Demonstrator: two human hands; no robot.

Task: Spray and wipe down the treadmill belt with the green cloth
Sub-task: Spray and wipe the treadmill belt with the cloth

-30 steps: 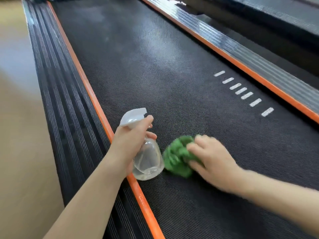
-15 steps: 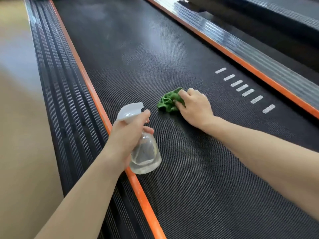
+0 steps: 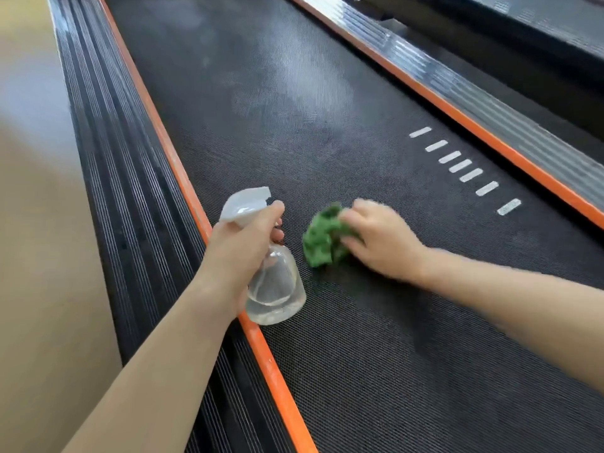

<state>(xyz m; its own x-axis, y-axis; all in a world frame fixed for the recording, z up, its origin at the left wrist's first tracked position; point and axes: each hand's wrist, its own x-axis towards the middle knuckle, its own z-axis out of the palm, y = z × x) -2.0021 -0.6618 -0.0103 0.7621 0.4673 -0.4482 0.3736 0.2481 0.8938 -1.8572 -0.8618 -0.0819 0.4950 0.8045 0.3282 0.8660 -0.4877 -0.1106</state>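
Observation:
The black textured treadmill belt (image 3: pixel 343 371) runs from near me to the far end, with wet sheen on its far part. My right hand (image 3: pixel 382 240) presses a crumpled green cloth (image 3: pixel 322 238) onto the belt near the middle; the hand is blurred. My left hand (image 3: pixel 243 246) grips a clear spray bottle (image 3: pixel 274 286) with a white trigger head, held upright over the belt's left edge, right beside the cloth.
An orange strip (image 3: pixel 183 178) and a ribbed black side rail (image 3: pixel 121 197) border the belt on the left, with tan floor (image 3: pixel 36 256) beyond. Another orange strip and a glossy rail (image 3: pixel 490 109) run along the right. White dashes (image 3: pixel 464 166) mark the belt.
My right hand has pulled the green cloth back toward me along the belt, after pushing it forward half a second ago. The left hand with the bottle has hardly moved.

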